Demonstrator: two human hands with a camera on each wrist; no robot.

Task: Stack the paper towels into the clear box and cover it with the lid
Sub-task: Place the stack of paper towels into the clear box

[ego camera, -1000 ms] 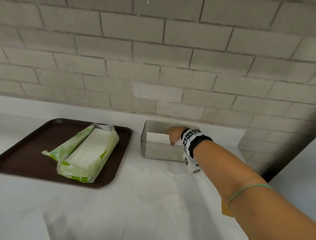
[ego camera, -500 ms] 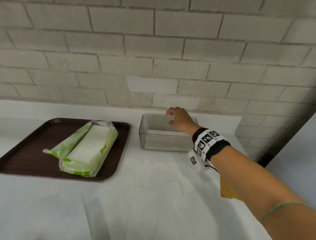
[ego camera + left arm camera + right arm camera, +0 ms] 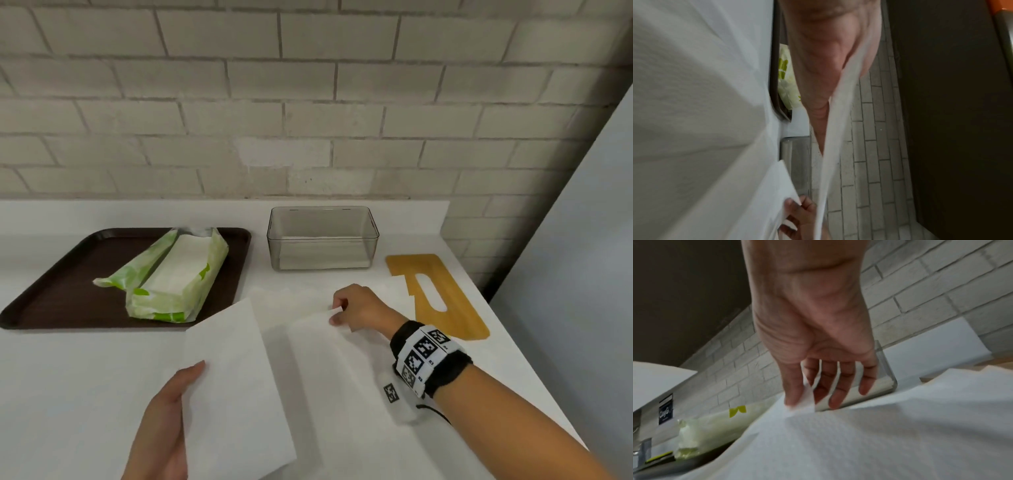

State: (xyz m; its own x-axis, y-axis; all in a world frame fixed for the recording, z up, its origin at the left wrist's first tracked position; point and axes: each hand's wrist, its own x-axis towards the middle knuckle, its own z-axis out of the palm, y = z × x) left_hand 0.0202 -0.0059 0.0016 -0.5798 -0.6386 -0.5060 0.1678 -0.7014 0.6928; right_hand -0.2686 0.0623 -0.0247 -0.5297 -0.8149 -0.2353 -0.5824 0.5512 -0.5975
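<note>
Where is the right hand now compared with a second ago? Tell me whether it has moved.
Yes. The right hand has left the clear box and come nearer the camera, pinching a paper towel on the counter.

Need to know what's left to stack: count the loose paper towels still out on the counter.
2 that I can tell: one paper towel held by the left hand, another sheet pinched at its corner by the right hand. White on white, so more may lie unseen.
</note>
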